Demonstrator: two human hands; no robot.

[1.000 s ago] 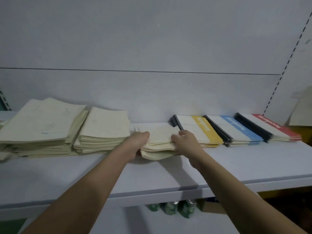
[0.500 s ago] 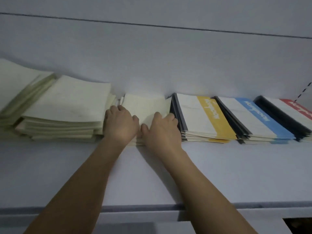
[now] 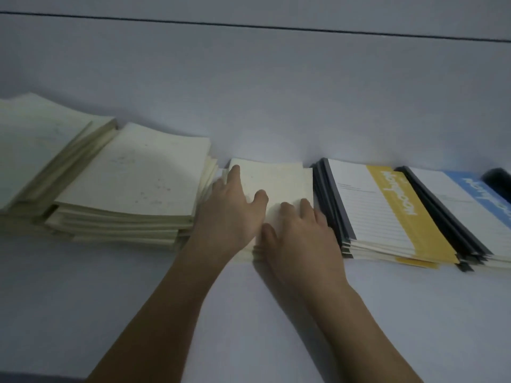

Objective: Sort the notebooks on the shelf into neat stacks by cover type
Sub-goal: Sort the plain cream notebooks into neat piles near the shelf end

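Observation:
A small stack of plain cream notebooks lies against the back wall in the middle of the white shelf. My left hand rests flat on its left half, fingers straight and pointing toward the wall. My right hand lies on the stack's right front part, its fingers over the top cover and the thumb at the front edge. To the right sits a stack of yellow-banded notebooks, then a blue-banded stack. Two larger cream stacks lie to the left.
A dark notebook spine shows at the far right edge. The grey back wall rises right behind the stacks. The shelf's front edge appears at the lower left.
The view has come closer and lower. Both hands moved from the stack's front edge up onto its top, and the cream stack now sits squared between its neighbours.

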